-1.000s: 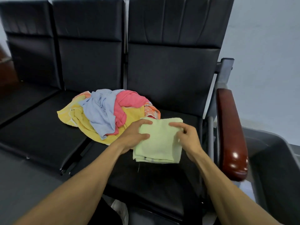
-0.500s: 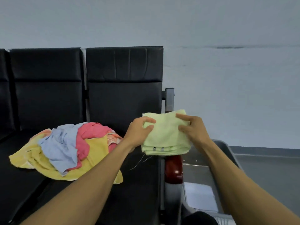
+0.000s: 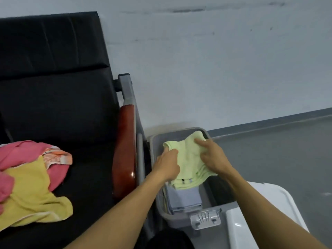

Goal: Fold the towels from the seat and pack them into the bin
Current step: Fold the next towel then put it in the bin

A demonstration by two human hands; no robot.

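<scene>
- The black padded seat (image 3: pixel 86 159), with a brown glossy wooden armrest (image 3: pixel 124 150) at its right edge, carries a loose pile of unfolded towels (image 3: pixel 30 180) in pink, yellow and orange print.
- The grey plastic bin (image 3: pixel 179 215) stands on the floor just beside the armrest; a white plastic lid (image 3: pixel 265 209) lies against its near right side.
- A folded light-blue towel (image 3: pixel 185 198) lies inside the bin at its near end.
- The folded light-green terry towel (image 3: pixel 188 162) is held over the open bin, its near edge overlapping the light-blue towel; whether the two touch cannot be told.
- The green towel's long axis runs from near to far, tilted slightly right; its stacked folded edges face the person.
- The left hand (image 3: pixel 168 165) is closed on the towel's left edge, fingers curled around it.
- The right hand (image 3: pixel 213 159) lies on the towel's right half, fingers spread across the top, thumb underneath out of sight.
- Half a second earlier the towel was held level above the armrest; it has since been carried right and downward into the mouth of the bin, with the same two-hand grip.
</scene>
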